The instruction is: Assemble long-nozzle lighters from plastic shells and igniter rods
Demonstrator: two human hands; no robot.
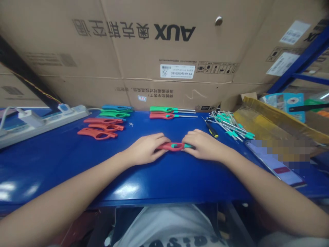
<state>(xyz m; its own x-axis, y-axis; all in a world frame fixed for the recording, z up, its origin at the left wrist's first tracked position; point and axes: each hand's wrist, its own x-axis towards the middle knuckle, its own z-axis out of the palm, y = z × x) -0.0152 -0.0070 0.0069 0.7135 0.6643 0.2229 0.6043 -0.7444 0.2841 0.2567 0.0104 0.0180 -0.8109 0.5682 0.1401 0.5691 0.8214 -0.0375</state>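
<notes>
A red plastic utility lighter body (pixel 172 146) with a green insert lies low over the blue workbench (pixel 169 181), held between both hands. My left hand (pixel 146 149) grips its left end, and my right hand (pixel 203 145) closes over its right end, hiding part of the tip. Several red lighter shells (pixel 101 127) lie to the left. Finished-looking lighters with metal nozzles (pixel 172 113) lie ahead, and a heap of metal lighter rods with green parts (pixel 228 125) sits beyond my right hand.
A black-and-yellow screwdriver (pixel 212 129) lies by the rods. Green and blue lighter shells (pixel 115 111) sit at the far edge. A white power strip (pixel 43 125) lies at left, a tablet (pixel 275 164) at right, and large cardboard boxes (pixel 133 51) stand behind.
</notes>
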